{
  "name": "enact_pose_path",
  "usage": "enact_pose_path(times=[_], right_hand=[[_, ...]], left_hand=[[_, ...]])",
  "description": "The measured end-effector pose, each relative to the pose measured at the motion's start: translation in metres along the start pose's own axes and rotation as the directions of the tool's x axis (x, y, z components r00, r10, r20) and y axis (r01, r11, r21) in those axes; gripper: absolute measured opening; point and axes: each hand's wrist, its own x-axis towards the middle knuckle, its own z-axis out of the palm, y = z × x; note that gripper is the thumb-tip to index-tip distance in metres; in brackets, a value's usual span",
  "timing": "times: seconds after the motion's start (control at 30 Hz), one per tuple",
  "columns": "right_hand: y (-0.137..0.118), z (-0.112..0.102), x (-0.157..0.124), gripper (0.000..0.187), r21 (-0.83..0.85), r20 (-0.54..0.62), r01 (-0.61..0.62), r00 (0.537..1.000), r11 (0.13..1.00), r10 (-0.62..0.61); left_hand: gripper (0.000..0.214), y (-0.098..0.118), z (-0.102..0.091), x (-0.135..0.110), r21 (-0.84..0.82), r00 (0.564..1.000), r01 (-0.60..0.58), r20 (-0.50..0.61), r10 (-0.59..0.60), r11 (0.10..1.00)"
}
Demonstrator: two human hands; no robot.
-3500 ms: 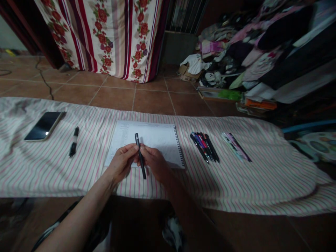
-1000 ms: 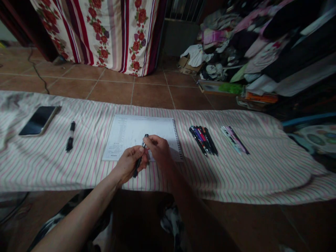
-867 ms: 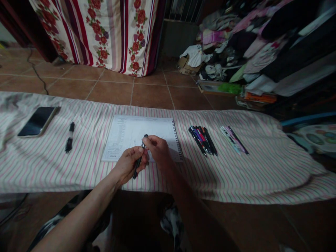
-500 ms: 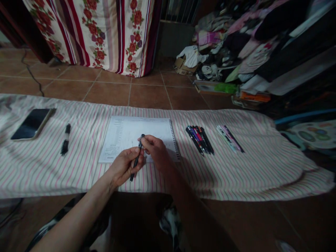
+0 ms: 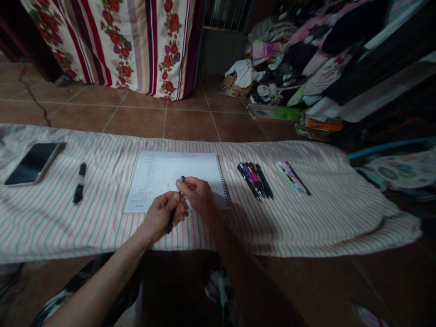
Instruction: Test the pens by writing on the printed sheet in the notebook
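A black pen [image 5: 171,220] slants between my two hands, above the near edge of a spiral notebook [image 5: 185,165]. My left hand [image 5: 164,210] is closed around its lower and middle part. At the upper end, the fingers and thumb of my right hand [image 5: 197,193] pinch the pen near its cap. The notebook lies open on a page with printed lines at its left side and faint marks. To its right rests a group of several pens [image 5: 255,180], mostly dark, with a smaller group of pale and purple pens [image 5: 293,178] farther right.
A striped cloth [image 5: 327,218] covers the low table. At the left lie a black marker [image 5: 79,182] and a phone [image 5: 31,163]. Beyond the table are a tiled floor [image 5: 136,116], a floral curtain [image 5: 136,50] and a heap of clothes [image 5: 282,59].
My right hand has closed farther over the pen's upper end, and the hands are nearer together. The whole view has shifted slightly, so the table things appear a little farther left.
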Motion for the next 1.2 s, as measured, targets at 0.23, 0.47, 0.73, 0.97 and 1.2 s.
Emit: enact_pose_path(times=[0.23,0.47,0.73,0.97,1.2], right_hand=[[-0.006,0.000,0.000,0.024,0.266,0.039,-0.122,0.992,0.956,0.116],[-0.012,-0.004,-0.003,0.026,0.350,0.120,-0.139,0.987,0.926,0.103],[0.000,0.002,0.002,0.029,0.105,-0.010,-0.100,0.995,0.989,0.101],[0.002,-0.001,0.002,0.025,-0.026,-0.079,-0.089,0.993,0.996,0.087],[0.000,-0.001,0.000,0.018,0.089,-0.057,-0.063,0.996,0.994,0.068]], left_hand=[[0.026,0.008,0.000,-0.003,-0.153,0.992,0.111,0.079,-0.099,0.982],[0.023,0.012,-0.004,-0.002,-0.221,0.982,0.166,0.131,-0.139,0.961],[0.029,0.003,0.001,-0.001,-0.097,0.999,0.038,0.041,-0.034,0.995],[0.032,-0.003,0.003,-0.001,-0.013,1.000,0.019,0.017,-0.019,1.000],[0.031,0.001,0.005,-0.002,-0.063,0.997,0.037,0.064,-0.033,0.997]])
